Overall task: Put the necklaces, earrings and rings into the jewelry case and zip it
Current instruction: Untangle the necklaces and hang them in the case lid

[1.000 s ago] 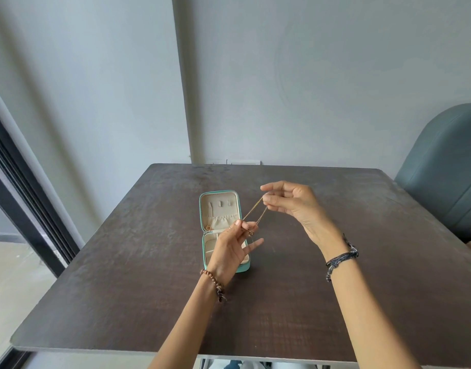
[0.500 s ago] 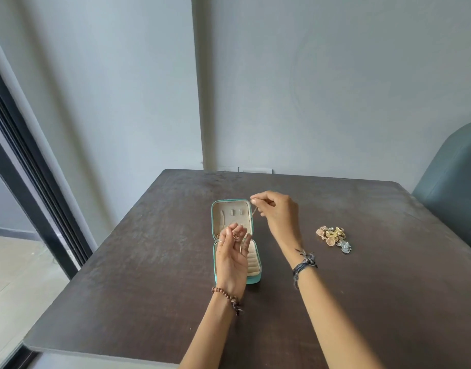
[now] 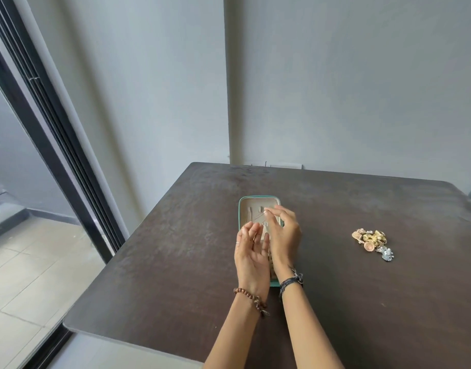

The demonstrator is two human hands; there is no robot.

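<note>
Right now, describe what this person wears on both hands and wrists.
Both forearms are bare, with no sleeves in view. The left hand has a brown wooden bead bracelet with a small dangling charm at the wrist, plus thin rings on two fingers. The right hand carries a dark braided cord bracelet, knotted, with loose ends.

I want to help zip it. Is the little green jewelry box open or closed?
Open. The jewelry case lies flat on the table, its beige lining showing inside the teal rim. Both hands hover over it, so nothing is zipped.
</note>
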